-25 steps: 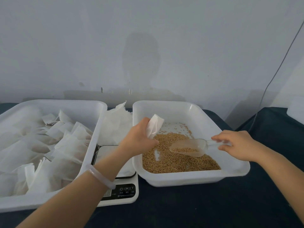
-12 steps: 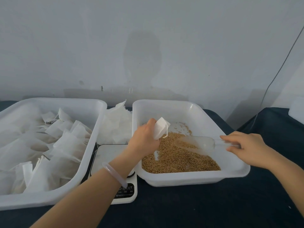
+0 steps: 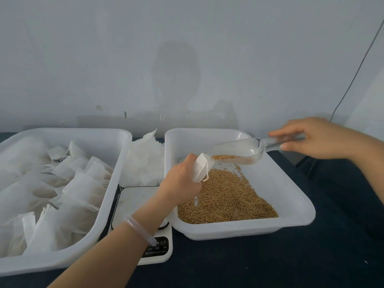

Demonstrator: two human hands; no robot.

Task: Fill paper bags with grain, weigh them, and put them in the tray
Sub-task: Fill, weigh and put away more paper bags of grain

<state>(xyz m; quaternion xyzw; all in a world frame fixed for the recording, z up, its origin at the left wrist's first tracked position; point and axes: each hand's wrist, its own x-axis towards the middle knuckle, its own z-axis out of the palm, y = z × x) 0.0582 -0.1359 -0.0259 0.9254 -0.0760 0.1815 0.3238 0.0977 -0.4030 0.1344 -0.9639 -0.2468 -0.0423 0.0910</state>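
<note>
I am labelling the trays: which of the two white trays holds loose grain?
The right tray, under the scoop; the left tray holds paper bags.

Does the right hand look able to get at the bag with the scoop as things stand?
Probably yes: the right hand holds the scoop with its lip at the mouth of the bag in the left hand, nothing between.

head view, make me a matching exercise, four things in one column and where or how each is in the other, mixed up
1 scoop
2 paper bag
3 scale
4 grain tray

a held by the left hand
b white, grain spread across its floor
c held by the right hand
d flat, just left of the grain tray

Pairs: 1-c, 2-a, 3-d, 4-b
</note>
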